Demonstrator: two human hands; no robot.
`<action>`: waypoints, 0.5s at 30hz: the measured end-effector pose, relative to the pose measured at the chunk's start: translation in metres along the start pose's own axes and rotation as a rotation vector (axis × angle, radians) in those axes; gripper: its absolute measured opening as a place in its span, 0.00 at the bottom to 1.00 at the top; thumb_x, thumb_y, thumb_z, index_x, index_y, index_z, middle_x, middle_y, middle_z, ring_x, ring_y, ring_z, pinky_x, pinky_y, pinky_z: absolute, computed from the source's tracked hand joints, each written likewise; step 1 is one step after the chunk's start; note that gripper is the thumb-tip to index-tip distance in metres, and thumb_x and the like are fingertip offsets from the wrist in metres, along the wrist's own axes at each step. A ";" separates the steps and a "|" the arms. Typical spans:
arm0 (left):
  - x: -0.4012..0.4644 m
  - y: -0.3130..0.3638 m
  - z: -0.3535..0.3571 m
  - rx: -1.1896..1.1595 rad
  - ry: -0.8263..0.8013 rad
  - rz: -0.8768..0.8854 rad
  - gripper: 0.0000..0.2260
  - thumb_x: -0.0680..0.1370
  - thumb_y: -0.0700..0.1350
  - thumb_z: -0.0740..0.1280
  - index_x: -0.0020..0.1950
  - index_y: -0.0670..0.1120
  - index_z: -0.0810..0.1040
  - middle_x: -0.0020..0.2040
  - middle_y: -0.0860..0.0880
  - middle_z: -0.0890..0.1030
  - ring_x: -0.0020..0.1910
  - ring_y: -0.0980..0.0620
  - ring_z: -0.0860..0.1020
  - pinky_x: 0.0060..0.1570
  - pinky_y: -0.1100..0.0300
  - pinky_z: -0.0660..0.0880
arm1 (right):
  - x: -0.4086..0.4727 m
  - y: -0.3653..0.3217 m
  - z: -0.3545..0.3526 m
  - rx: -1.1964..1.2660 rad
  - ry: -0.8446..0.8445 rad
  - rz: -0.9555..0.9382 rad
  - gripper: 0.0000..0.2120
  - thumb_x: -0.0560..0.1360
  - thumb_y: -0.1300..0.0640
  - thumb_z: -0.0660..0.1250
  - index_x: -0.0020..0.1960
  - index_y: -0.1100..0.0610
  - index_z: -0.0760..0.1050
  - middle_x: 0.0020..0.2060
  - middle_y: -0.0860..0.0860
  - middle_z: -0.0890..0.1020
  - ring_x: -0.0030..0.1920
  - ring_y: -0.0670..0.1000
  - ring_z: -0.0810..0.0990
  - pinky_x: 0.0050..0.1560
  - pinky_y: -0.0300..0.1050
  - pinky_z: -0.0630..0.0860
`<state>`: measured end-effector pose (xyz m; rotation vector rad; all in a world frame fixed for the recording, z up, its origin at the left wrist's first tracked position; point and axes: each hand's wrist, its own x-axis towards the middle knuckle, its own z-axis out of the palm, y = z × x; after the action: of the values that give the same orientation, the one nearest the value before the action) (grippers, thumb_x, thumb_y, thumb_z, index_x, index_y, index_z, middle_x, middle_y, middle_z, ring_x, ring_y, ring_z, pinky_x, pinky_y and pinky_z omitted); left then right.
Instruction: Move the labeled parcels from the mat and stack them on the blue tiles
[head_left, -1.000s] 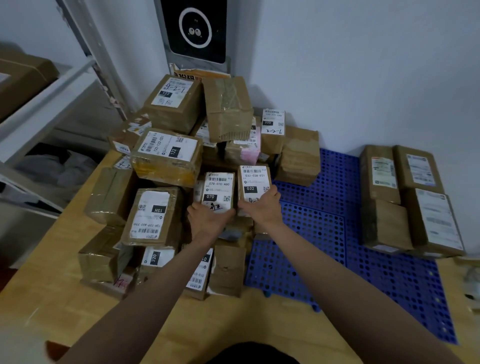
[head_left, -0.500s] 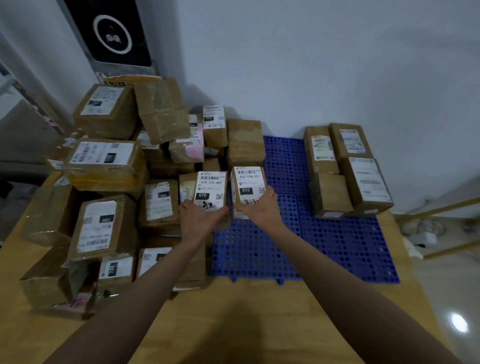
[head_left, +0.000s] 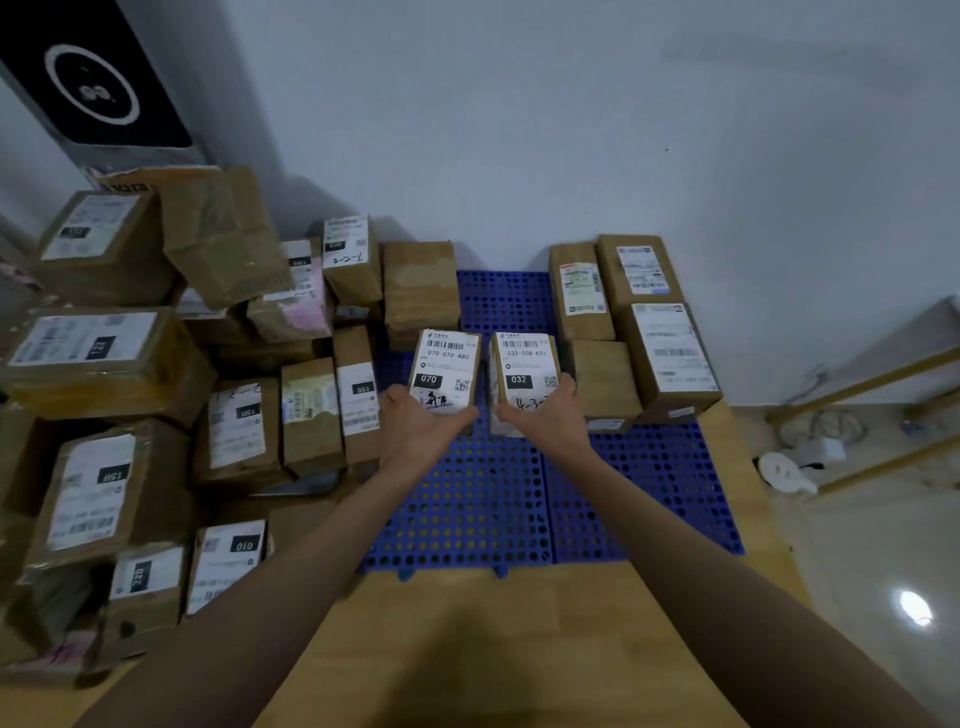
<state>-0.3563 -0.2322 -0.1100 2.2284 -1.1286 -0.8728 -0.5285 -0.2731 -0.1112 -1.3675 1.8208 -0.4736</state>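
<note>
Parcels 070 (head_left: 444, 371) and 032 (head_left: 524, 376), gripped in the left hand (head_left: 421, 434) and right hand (head_left: 545, 421), have been carried off the heap; blue tiles (head_left: 483, 509) now lie beneath, stacked parcels (head_left: 636, 322) just beyond the right hand.

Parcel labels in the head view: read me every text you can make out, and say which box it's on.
"070-070-A80" and "070": parcel in left hand.
"032-038-E01" and "032", handwritten "4-3": parcel in right hand.
"010": front box in the pile.
"220": box beside it.
Labels on the stacked parcels on the blue tiles: too blurred to read.
</note>
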 end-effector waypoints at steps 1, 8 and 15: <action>0.005 0.010 0.004 0.001 0.002 0.010 0.49 0.60 0.67 0.75 0.70 0.41 0.61 0.66 0.45 0.66 0.62 0.44 0.72 0.54 0.51 0.76 | 0.007 0.001 -0.008 0.005 0.009 -0.008 0.53 0.67 0.41 0.76 0.78 0.60 0.48 0.74 0.57 0.59 0.71 0.59 0.65 0.61 0.55 0.73; 0.056 0.079 0.027 -0.013 0.019 0.088 0.45 0.60 0.65 0.76 0.66 0.41 0.64 0.62 0.46 0.68 0.61 0.46 0.71 0.55 0.52 0.75 | 0.075 -0.012 -0.048 0.079 0.072 -0.051 0.45 0.64 0.45 0.77 0.71 0.60 0.58 0.65 0.55 0.69 0.61 0.54 0.74 0.54 0.51 0.77; 0.138 0.131 0.048 0.002 0.006 0.070 0.43 0.61 0.64 0.75 0.65 0.42 0.65 0.59 0.46 0.69 0.57 0.47 0.73 0.52 0.49 0.78 | 0.162 -0.042 -0.058 0.073 0.084 -0.054 0.49 0.64 0.46 0.77 0.74 0.61 0.55 0.67 0.56 0.68 0.65 0.57 0.71 0.58 0.53 0.75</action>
<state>-0.3968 -0.4247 -0.0995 2.1778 -1.1982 -0.8354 -0.5634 -0.4468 -0.1065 -1.3675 1.8194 -0.6285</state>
